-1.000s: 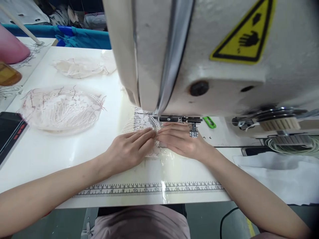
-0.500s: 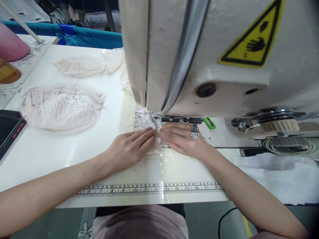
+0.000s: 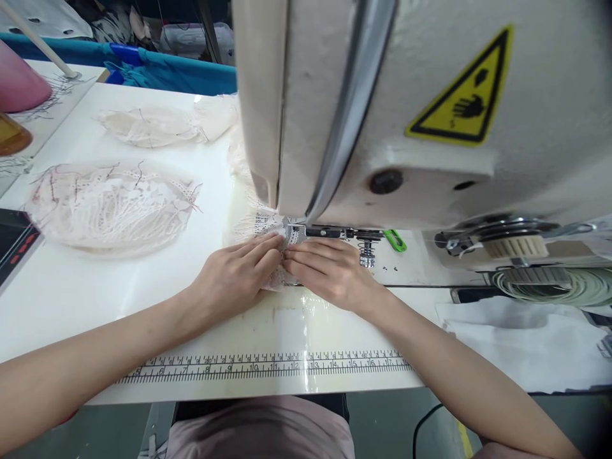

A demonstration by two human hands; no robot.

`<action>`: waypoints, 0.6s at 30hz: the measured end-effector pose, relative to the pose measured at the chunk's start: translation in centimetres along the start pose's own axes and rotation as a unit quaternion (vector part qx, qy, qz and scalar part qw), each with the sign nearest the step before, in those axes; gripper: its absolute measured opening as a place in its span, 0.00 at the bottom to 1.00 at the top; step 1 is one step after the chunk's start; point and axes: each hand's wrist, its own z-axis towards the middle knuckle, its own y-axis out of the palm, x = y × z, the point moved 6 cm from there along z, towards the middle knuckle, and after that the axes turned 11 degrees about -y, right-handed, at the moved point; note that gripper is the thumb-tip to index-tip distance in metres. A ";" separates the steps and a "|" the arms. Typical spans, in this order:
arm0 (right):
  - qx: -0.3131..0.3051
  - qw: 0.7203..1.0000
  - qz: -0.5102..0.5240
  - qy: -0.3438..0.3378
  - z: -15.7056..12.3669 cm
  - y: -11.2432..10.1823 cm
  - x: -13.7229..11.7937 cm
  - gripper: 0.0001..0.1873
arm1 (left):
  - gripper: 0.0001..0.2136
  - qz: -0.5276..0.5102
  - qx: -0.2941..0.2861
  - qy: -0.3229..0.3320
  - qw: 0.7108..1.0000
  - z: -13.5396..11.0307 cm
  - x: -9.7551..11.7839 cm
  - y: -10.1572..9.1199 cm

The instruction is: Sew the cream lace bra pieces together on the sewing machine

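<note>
At 7 o'clock below the machine head (image 3: 354, 153): lace (image 3: 265, 223) | left hand (image 3: 236, 271), right hand (image 3: 329, 271) upon it, fingers together, pinching I cannot tell | all now nearer 9 o'clock; I judge repositioning.

Location: sewing workshop, apparently. Evidence, noted from beside the white tabletop (image 3: 143, 290): a bulky sewing machine (image 3: 325, 115) bearing a yellow hand-hazard sticker (image 3: 463, 92); a ruler scale (image 3: 265, 366) along the front edge; a lace piece (image 3: 112, 210) with loose reddish threads, lying to my left; thread ends (image 3: 60, 95) scattered near a pink, rounded object (image 3: 19, 80). Background: a band of blue cloth (image 3: 186, 70), mixed fabrics (image 3: 112, 27) heaped beyond it.
</note>
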 end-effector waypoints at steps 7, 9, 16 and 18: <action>0.002 1.000 -0.028 -0.001 -0.1 0.3 0.3 0.12 | 0.10 0.017 0.000 -0.016 1.000 0.0 -0.4 0.4; 0.001 1.000 -0.030 -0.007 -0.2 0.4 0.4 0.12 | 0.12 0.024 -0.003 -0.016 1.000 0.1 -0.4 0.4; -0.014 0.999 -0.043 -0.002 -0.4 0.4 0.7 0.12 | 0.12 0.051 -0.024 -0.018 0.998 0.2 -0.2 0.7; -0.014 0.999 -0.039 -0.007 -0.3 0.3 0.7 0.12 | 0.13 0.053 -0.020 -0.014 0.998 0.2 -0.2 0.8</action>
